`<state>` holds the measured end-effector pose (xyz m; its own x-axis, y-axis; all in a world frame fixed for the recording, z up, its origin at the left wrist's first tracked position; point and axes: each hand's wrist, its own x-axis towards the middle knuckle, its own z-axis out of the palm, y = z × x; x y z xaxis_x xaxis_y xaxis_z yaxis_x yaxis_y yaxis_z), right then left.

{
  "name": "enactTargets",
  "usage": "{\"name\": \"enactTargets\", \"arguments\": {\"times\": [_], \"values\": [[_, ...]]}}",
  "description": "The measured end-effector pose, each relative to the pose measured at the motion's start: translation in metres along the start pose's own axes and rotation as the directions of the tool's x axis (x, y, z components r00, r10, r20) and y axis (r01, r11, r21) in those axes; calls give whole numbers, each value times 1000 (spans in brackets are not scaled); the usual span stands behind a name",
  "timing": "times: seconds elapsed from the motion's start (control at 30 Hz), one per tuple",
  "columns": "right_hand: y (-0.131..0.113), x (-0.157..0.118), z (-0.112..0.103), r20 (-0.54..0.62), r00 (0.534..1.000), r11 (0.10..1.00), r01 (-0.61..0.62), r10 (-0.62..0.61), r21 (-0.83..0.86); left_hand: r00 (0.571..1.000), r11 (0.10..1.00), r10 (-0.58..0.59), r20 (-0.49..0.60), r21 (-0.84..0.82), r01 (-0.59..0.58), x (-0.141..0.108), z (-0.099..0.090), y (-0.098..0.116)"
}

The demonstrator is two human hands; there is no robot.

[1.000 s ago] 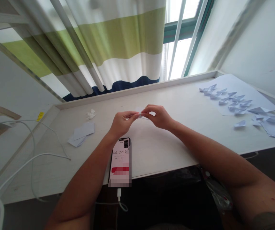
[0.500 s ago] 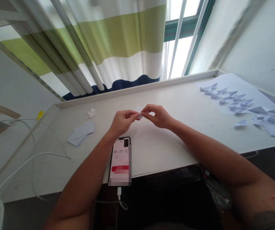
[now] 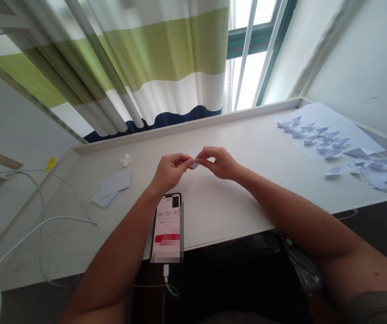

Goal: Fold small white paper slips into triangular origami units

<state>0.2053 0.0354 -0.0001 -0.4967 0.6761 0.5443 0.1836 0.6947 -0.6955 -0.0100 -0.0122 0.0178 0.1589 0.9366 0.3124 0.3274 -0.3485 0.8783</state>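
My left hand point(image 3: 171, 172) and my right hand point(image 3: 220, 163) meet above the middle of the white desk. Between their pinched fingertips is a small piece of white paper point(image 3: 194, 165), mostly hidden by the fingers. Several small folded paper boats point(image 3: 323, 137) stand on a white sheet at the right, and one boat point(image 3: 333, 172) lies nearer the front. To the left of my hands is a small stack of white paper slips point(image 3: 115, 185).
A phone point(image 3: 166, 225) showing a timer lies at the desk's front edge under my left forearm, with a cable point(image 3: 166, 273) plugged in. Crumpled white paper point(image 3: 125, 160) sits behind the slips. White cables point(image 3: 61, 218) cross the left side. A raised rim point(image 3: 193, 126) runs along the back.
The whole view has shifted slightly. Both hands stay pinched together on the small paper, which now shows a little differently between the fingertips.
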Motion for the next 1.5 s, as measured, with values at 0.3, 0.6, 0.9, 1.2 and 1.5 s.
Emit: {"name": "enactTargets", "arguments": {"times": [0.3, 0.6, 0.9, 1.2, 1.5], "values": [[-1, -1, 1, 8, 993, 985, -121, 121, 121, 999, 1000, 20, -43, 24, -19, -1, 3, -2], [-1, -3, -2, 60, 966, 944, -259, 252, 204, 1000, 999, -18, 5, -34, 18, -1, -1, -3], [5, -1, 3, -43, 974, 918, -192, 220, 348, 992, 978, -107, -63, -189, 94, 1, -2, -2], [7, -2, 4, -49, 975, 935, -191, 215, 300, 991, 976, -109, -72, -196, 93, 1, 1, -5], [9, -2, 7, -19, 978, 930, -190, 206, 314, 988, 970, -141, -55, -206, 127, 1, 3, -7]]}}
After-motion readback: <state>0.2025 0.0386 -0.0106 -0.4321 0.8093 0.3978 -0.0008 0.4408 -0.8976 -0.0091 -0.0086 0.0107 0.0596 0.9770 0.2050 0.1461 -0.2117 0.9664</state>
